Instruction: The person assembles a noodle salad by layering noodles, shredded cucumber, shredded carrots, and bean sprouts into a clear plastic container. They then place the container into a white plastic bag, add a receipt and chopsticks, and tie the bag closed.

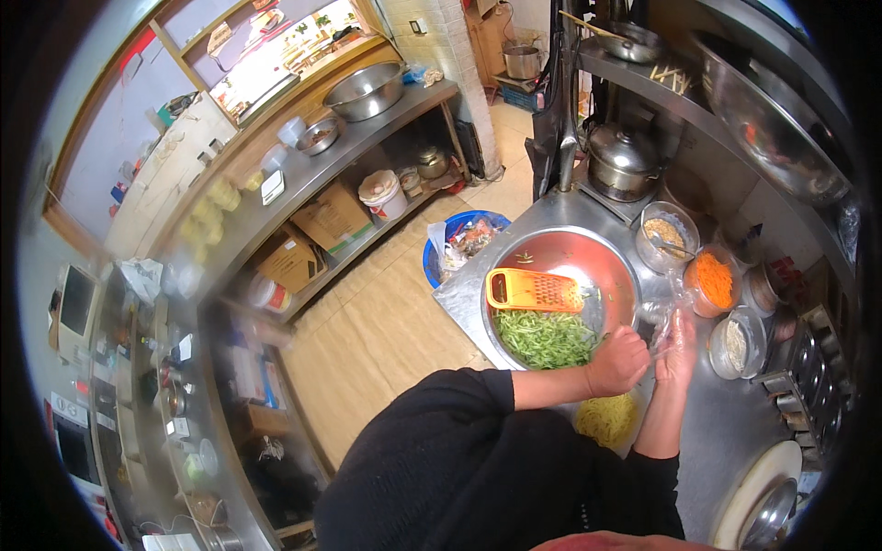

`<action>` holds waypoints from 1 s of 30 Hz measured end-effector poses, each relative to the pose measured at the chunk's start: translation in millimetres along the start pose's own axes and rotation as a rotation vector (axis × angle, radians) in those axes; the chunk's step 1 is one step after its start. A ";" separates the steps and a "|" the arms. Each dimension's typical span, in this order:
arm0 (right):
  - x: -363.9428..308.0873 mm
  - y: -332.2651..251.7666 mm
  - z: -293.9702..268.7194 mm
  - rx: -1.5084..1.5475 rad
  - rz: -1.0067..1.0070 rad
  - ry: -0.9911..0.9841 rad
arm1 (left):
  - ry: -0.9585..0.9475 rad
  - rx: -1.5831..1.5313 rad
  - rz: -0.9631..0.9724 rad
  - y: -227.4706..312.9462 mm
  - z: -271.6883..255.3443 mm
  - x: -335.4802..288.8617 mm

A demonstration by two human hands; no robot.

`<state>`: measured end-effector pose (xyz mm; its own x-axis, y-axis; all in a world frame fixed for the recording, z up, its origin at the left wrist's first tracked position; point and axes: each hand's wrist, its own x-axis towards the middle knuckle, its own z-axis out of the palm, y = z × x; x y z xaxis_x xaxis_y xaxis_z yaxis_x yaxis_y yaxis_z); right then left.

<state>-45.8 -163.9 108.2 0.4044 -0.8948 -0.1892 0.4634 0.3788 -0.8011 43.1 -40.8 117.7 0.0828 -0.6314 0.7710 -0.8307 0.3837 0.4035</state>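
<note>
Because the left hand's point(619, 361) fingers seem clamped on thin clear plastic film point(659, 321) around the right hand point(678, 347), whose finger spacing I cannot tell, a hard tug might tear it or jolt the orange rectangular grater point(533, 290) in the wide steel bowl point(588, 253) alongside.

the left hand point(617, 361) is curled into a fist just beside the right hand point(678, 347), which has clear plastic film point(658, 317) about its fingers, near the rim of a wide steel bowl point(608, 264). in that bowl an orange grater point(533, 290) lies against a heap of green shreds point(544, 340), while yellow shreds point(606, 418) sit below the wrists. to the right stand a tub of orange shreds point(712, 279) and a lidded pot point(624, 163).
</note>
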 end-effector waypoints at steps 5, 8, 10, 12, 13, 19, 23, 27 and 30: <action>-6.9 -5.3 16.3 -0.077 -0.093 0.044 | -0.009 -0.007 0.002 3.3 -0.8 -0.7; -11.8 -16.4 24.7 -0.021 0.056 -0.088 | -0.017 -0.017 0.036 5.0 -1.3 1.6; -14.9 -22.4 28.6 -0.011 0.072 -0.145 | 0.018 -0.026 0.061 7.8 -1.7 5.1; -14.9 -26.9 30.5 0.052 0.100 -0.253 | 0.010 -0.068 0.075 12.5 -2.7 7.8; -13.5 -27.3 31.2 0.115 0.130 -0.325 | 0.006 -0.087 0.084 13.3 -3.8 8.8; 6.3 0.2 35.0 0.480 0.101 -0.389 | -0.504 0.161 0.060 9.0 2.1 -1.7; 10.7 22.2 34.9 0.043 0.060 -0.267 | -0.276 -0.040 0.006 0.9 -6.0 -28.6; 6.0 37.3 46.8 -0.980 0.086 -0.656 | -0.305 -0.079 -0.219 -8.8 -69.8 -75.7; 5.8 55.5 65.4 -1.675 -0.064 -1.103 | -0.231 0.211 -0.350 -21.1 -116.0 -105.0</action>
<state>33.8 -132.7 99.8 0.9419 -0.1457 -0.3027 -0.2975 -0.7801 -0.5504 115.7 95.6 85.4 0.2729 -0.8409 0.4673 -0.8706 -0.0092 0.4918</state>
